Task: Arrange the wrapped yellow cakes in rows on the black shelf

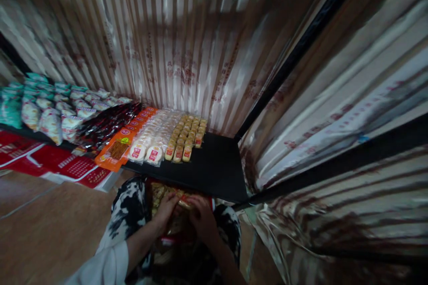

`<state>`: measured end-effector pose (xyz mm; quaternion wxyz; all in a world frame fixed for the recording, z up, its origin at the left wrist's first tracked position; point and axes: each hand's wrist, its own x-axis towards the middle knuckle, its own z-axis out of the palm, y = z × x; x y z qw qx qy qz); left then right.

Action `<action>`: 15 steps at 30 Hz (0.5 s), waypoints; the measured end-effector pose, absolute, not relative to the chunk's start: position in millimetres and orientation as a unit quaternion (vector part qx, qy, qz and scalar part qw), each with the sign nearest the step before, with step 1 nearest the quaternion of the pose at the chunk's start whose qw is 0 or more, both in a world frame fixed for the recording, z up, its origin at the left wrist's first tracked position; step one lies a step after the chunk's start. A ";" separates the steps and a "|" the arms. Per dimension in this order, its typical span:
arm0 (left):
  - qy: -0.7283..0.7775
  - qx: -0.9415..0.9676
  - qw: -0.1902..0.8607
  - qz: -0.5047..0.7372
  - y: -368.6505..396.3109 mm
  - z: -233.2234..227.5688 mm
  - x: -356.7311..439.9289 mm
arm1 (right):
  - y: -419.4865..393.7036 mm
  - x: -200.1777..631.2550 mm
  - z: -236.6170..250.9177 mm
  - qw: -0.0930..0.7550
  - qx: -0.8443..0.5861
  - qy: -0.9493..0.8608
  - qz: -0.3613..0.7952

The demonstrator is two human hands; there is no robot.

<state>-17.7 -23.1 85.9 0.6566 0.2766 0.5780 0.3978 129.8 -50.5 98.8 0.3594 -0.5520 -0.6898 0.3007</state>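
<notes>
Between my knees stands a red-edged box (172,241) holding several gold-wrapped snack packets (158,192). My left hand (165,210) reaches into its upper part, with curled fingers on a gold packet that has a red label (183,201). On the other side of this packet, my right hand (202,217) bends its fingers against it. Dim light and the fingers hide part of the packet. Just ahead, matching gold packets (179,150) stand in rows on a black shelf (214,167).
Left of the gold packets lie round white packaged biscuits (154,153), an orange snack pack (115,149), dark shiny packets (107,124) and white-and-green bags (50,120). Red printed sheets (73,167) hang at the shelf's front. Striped plastic sheeting (187,44) and a black post (284,71) bound the shelf.
</notes>
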 end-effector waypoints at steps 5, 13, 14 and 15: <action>0.521 0.241 0.674 0.465 -17.2 117.3 -18.0 | -41.5 132.5 100.1 0.440 -0.598 -0.559 0.368; 0.459 0.151 0.709 0.514 -17.9 145.2 5.0 | -24.9 122.4 95.8 0.580 -0.570 -0.307 0.495; 0.451 0.148 0.710 0.520 -17.2 144.8 9.3 | -24.2 120.5 97.2 0.589 -0.564 -0.293 0.500; 0.448 0.148 0.710 0.522 -16.0 144.0 13.5 | -23.2 119.2 98.8 0.597 -0.561 -0.282 0.500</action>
